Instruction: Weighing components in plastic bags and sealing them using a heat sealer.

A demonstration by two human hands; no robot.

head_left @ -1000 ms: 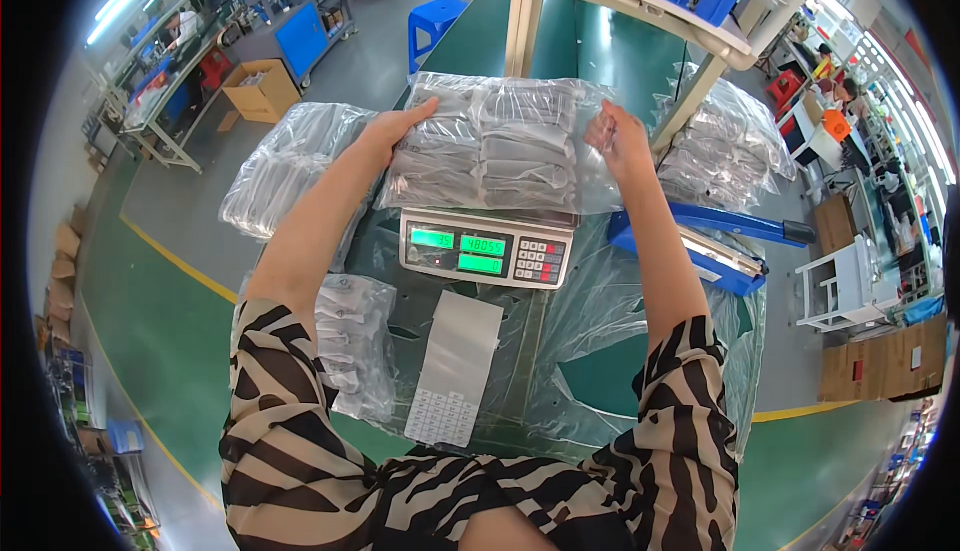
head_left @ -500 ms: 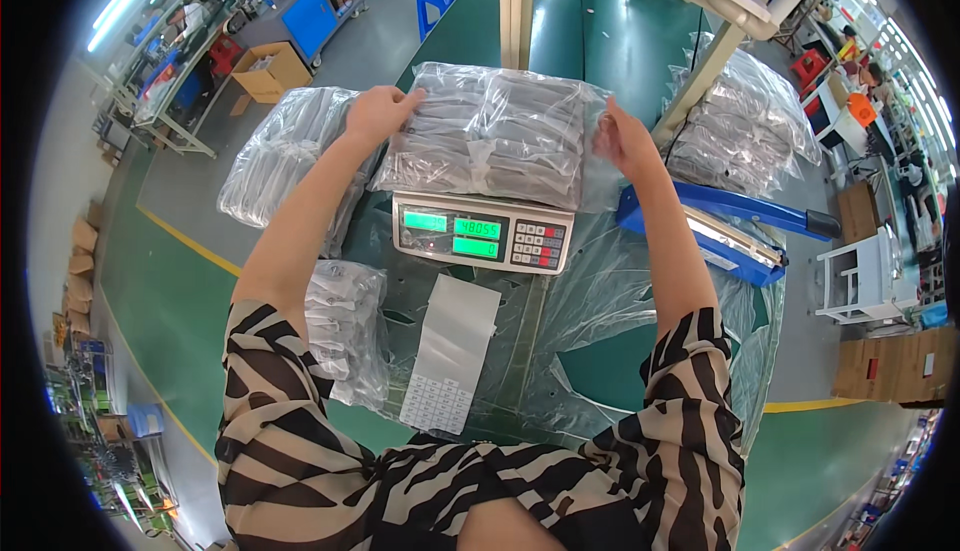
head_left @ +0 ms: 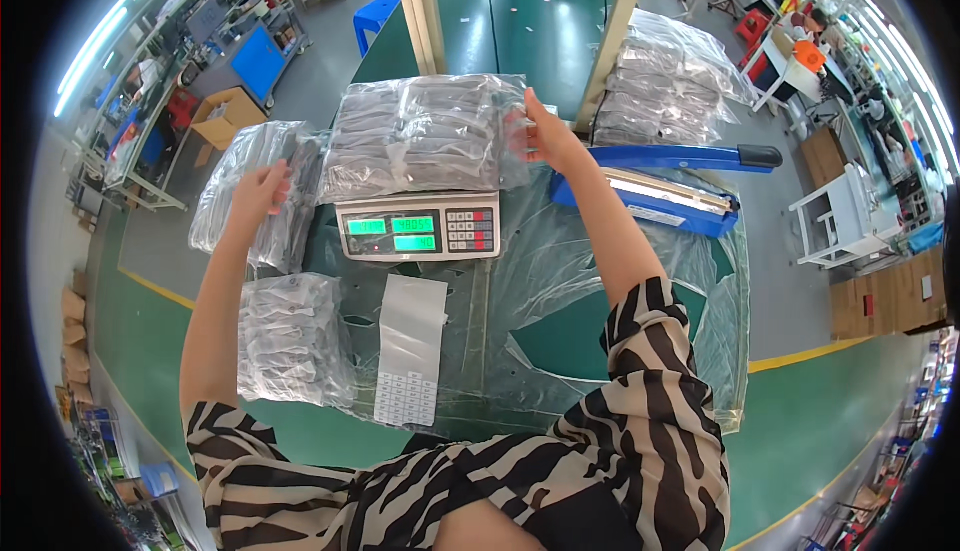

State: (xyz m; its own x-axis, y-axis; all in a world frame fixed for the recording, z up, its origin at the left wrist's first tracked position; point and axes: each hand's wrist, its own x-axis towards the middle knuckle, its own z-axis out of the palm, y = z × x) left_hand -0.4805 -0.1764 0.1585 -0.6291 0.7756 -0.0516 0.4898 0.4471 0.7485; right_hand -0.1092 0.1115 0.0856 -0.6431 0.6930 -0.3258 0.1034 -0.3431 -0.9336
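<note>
A clear plastic bag (head_left: 415,141) packed with rows of grey wrapped pieces lies on the counting scale (head_left: 420,228), whose green displays are lit. At the bag's right end, my right hand (head_left: 545,136) has its fingers closed on the loose plastic edge, thumb up. My left hand (head_left: 262,191) is over another filled bag (head_left: 230,176) left of the scale. Its fingers are curled together, and anything between them is hidden. Nearer to me on the left lies a third filled bag (head_left: 290,341). A white label sheet (head_left: 412,326) rests in front of the scale.
A blue bag sealer (head_left: 650,201) with a long lever stands right of the scale. Behind it are stacked filled bags (head_left: 665,81). A cream frame (head_left: 420,11) rises at the back of the table. Loose plastic film (head_left: 540,291) covers the near right.
My left hand has left the bag on the scale and moved left and nearer, over the neighbouring bag. My right hand stays at the scale bag's right end. The view has shifted rightward.
</note>
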